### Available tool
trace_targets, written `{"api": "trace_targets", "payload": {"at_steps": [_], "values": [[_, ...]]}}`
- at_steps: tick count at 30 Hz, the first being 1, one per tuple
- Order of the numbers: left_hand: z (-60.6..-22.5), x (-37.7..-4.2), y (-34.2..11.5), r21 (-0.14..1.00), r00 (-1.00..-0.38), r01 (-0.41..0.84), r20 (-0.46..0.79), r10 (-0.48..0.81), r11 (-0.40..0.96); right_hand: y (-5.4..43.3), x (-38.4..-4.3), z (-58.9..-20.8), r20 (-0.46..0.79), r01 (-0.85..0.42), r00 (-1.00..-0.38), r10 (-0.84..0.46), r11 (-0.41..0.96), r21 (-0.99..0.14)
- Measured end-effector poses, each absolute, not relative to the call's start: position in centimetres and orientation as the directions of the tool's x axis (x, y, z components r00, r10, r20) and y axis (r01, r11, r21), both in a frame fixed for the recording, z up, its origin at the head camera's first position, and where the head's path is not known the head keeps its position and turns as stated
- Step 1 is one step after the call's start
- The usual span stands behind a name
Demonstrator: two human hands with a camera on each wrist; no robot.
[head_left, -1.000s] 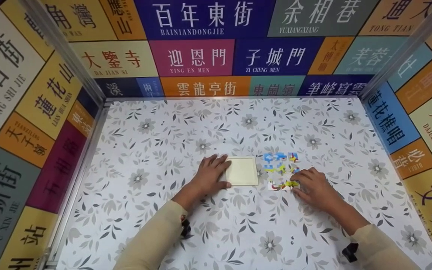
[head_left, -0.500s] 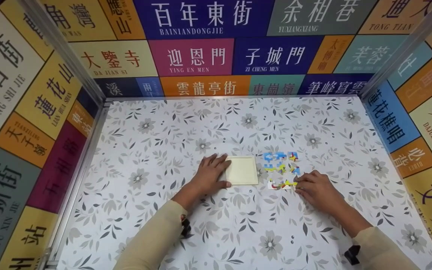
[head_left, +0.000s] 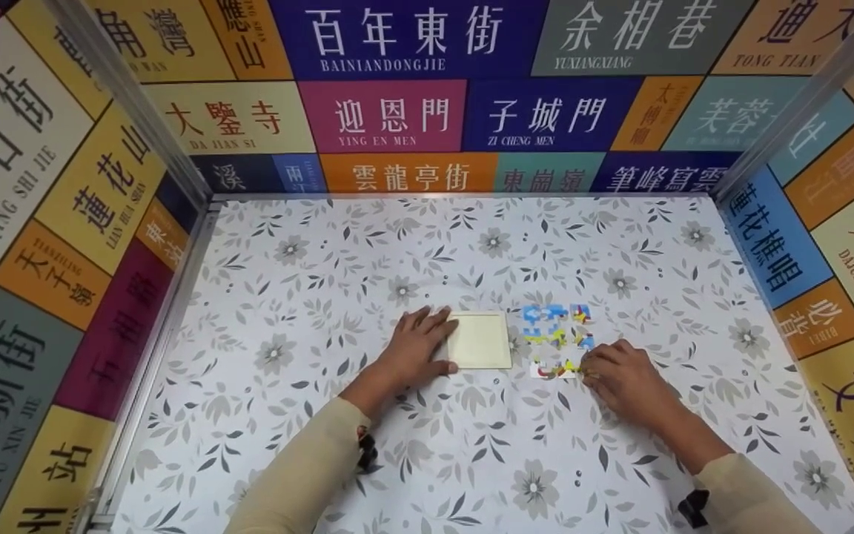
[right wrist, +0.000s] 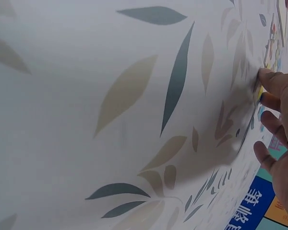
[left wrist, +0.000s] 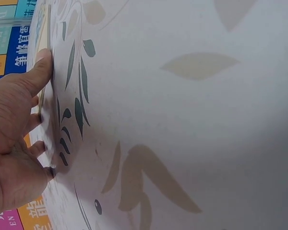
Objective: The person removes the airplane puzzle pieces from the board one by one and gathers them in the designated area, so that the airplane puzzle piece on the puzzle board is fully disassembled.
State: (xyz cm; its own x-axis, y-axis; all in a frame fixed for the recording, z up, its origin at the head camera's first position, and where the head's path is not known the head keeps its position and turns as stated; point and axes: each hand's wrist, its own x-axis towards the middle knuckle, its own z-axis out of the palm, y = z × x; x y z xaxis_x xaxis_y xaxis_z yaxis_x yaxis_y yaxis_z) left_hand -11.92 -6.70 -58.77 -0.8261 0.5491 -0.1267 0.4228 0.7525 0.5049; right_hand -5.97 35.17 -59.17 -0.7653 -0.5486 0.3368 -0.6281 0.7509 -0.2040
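A cream square puzzle tray (head_left: pixel 480 341) lies flat with nothing in it. My left hand (head_left: pixel 416 345) holds its left side, the thumb at the near left corner and the fingers spread by the far left corner. To the tray's right lie colourful puzzle pieces (head_left: pixel 543 337) in loose rows, blue at the far side, yellow and red nearer. My right hand (head_left: pixel 623 378) is at the right end of the nearest row, thumb and forefinger pinching a puzzle piece there. The right wrist view shows a little yellow (right wrist: pixel 260 92) between those fingertips; the fingers hide most of that piece.
The table (head_left: pixel 368 252) has a white cover with grey flowers and leaves. Walls with coloured street-name panels (head_left: pixel 382 115) enclose its back and both sides. A metal strip (head_left: pixel 138 378) runs along the left edge.
My right hand has drawn slightly right and toward me, uncovering a blue piece, and its fingertips have come together at the nearest row's end. The left hand and tray stay put.
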Motion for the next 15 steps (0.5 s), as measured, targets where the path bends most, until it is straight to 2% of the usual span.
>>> {"api": "trace_targets", "payload": {"at_steps": [6,15], "values": [[-58.70,-11.94,-6.84,0.523,-0.836,0.390,-0.145,0.530,0.758,34.97,-6.08,-59.41,0.375,-0.643,-0.744,-0.553,0.745,-0.176],[-58.89,-11.68,-7.25,0.551,-0.837,0.382,-0.135,0.531,0.742,34.84,-5.69,-59.08,0.350,-0.631,-0.756,-0.552,0.758,-0.167]]}}
